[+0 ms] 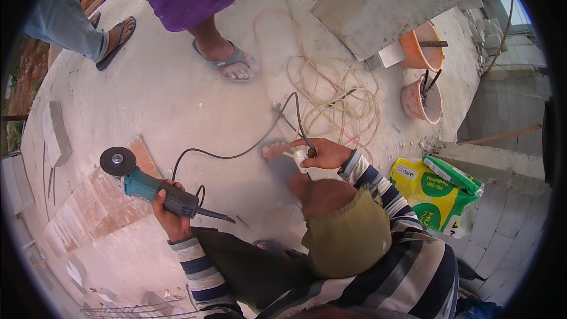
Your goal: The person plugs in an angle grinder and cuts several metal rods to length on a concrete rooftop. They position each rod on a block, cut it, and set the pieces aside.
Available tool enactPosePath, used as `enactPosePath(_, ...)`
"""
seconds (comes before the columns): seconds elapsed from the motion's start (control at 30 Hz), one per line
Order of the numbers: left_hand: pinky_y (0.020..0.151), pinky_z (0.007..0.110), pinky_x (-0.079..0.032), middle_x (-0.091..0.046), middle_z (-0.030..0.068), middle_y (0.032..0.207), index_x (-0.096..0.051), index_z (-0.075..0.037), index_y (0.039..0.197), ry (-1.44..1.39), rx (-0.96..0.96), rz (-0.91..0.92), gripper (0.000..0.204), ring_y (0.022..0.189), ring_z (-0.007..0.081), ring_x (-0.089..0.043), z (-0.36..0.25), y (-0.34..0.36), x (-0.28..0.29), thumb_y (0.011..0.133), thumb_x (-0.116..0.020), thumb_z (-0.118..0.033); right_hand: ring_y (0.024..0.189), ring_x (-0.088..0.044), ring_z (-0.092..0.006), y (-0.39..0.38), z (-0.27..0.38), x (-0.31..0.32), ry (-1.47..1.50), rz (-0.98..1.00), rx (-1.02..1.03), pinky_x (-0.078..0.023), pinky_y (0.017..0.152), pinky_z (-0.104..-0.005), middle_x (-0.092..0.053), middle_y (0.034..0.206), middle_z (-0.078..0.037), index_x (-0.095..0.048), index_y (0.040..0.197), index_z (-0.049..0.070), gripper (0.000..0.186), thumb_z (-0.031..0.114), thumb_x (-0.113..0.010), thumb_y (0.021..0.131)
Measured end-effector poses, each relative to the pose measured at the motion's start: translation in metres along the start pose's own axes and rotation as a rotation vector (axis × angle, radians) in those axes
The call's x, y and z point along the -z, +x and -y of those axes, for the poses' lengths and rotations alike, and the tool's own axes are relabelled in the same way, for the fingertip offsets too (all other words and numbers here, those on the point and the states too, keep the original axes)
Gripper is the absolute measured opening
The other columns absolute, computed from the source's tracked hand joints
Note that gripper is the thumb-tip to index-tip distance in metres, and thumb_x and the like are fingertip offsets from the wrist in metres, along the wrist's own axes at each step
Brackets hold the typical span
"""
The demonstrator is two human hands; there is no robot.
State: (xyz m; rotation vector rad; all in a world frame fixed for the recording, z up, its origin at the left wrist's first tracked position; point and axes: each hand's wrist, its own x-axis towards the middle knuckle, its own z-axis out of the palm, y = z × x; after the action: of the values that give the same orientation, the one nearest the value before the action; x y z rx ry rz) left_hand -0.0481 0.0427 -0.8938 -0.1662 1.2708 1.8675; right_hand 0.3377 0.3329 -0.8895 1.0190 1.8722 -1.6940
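On the dusty floor, the left hand [170, 213] gripped the grinder [155, 188] tight; the right hand [326, 154] pinched its plug [302, 160], best kept far from the disc [117, 161]

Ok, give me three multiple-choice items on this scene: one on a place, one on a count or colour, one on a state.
1. Where is the grinder?
A. in the left hand
B. on the floor
C. in a bucket

2. How many buckets stand at upper right?
A. one
B. two
C. four

3. What is the right hand doing?
A. hanging free
B. resting on the bag
C. pinching the black cord at a white plug

Answers:
1 A, the fingers wrap the grinder's body.
2 B, an orange one and a pinkish one sit side by side.
3 C, the fingertips close on cord and plug.
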Motion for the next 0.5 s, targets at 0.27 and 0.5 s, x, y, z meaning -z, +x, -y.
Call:
enactPosePath(0.27, 0.103, 0.042, -0.059, -0.075, 0.0177, 0.117, -0.062, 0.004, 0.128, 0.292, 0.146, 0.016, 0.045, 0.117, 0.0326, -0.073, 0.026, 0.026, 0.014, 0.092, -0.072, -0.020, 0.114, -0.072, -0.0421, 0.077, 0.024, -0.099, -0.511, 0.527, 0.192, -0.054, 0.100, -0.0480, -0.077, 0.115, -0.025, -0.064, 0.134, 0.007, 0.059, 0.040, -0.077, 0.087)
enactPosePath(0.5, 0.079, 0.042, -0.063, -0.070, 0.0109, 0.105, -0.063, 0.001, 0.124, 0.285, 0.253, -0.156, 0.042, 0.087, 0.0239, -0.070, 0.027, 0.036, 0.064, 0.090, -0.076, -0.021, 0.100, -0.072, -0.0454, 0.098, 0.015, -0.128, -0.381, 0.300, 0.267, -0.055, 0.091, -0.0513, -0.075, 0.101, -0.023, -0.060, 0.126, 0.008, 0.051, 0.034, -0.077, 0.085)
